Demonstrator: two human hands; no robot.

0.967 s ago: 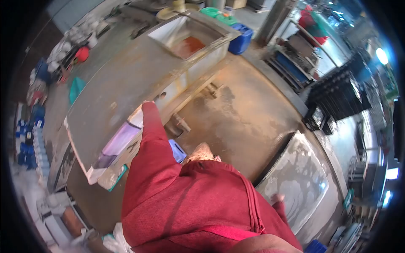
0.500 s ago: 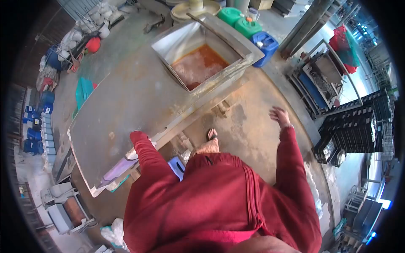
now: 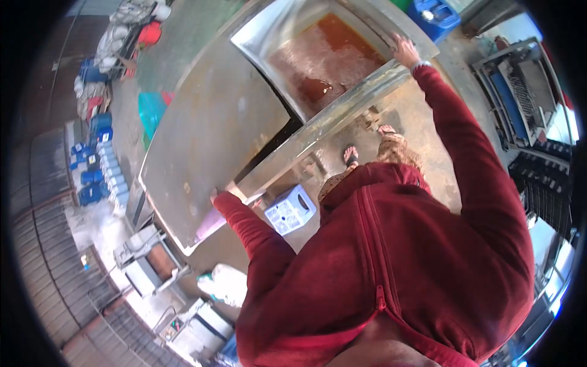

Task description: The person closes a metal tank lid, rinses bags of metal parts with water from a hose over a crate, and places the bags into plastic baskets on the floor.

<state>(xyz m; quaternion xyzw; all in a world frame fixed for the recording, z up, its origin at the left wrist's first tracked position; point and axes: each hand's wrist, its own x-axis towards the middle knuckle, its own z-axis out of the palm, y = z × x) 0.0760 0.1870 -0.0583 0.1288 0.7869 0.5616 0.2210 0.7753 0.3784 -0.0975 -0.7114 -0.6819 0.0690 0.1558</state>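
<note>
A large grey flat panel [image 3: 202, 131] lies beside the open basin of a metal tank [image 3: 263, 38], which holds reddish-brown liquid [image 3: 324, 55]. At the panel's near edge, my left hand [image 3: 221, 193] is closed on it; the sleeve and wrist hide most of its fingers. A dark gap shows between the panel and the tank's frame. My right hand [image 3: 405, 51] rests on the tank's right rim, fingers stretched out and apart, with nothing visible in them.
Below the tank's near side, a blue-and-white plastic crate [image 3: 290, 211] sits on the wet floor. A blue jerrycan [image 3: 434, 18] stands beyond the right rim. Metal racks [image 3: 520, 92] are to the right. Blue containers [image 3: 92, 177] line the far left.
My right hand has come from the air onto the tank rim. A dark gap has opened along the panel's edge. The view has moved closer and turned.
</note>
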